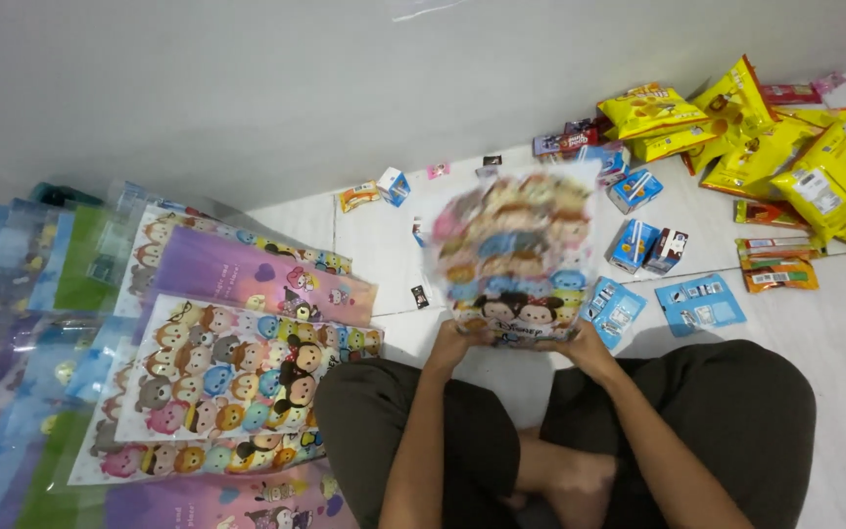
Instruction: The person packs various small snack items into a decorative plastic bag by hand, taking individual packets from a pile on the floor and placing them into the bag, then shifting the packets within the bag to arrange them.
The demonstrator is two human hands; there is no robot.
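Head view, both hands, left (454, 345), right (580, 345), pinching cartoon-print bag (516, 250) at its bottom edge, long axis pointing away, blurred.

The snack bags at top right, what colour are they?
Yellow snack bags, with some red-orange trim; head view shows them best.

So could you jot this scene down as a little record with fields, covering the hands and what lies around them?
Left hand: grips the lower left corner of the cartoon-printed plastic bag
Right hand: grips its lower right corner
Bag: raised, blurred
Left side: pile of similar flat printed bags
Upper right: heap of yellow snack packets
Between: small blue cartons
Surface: white tiled floor
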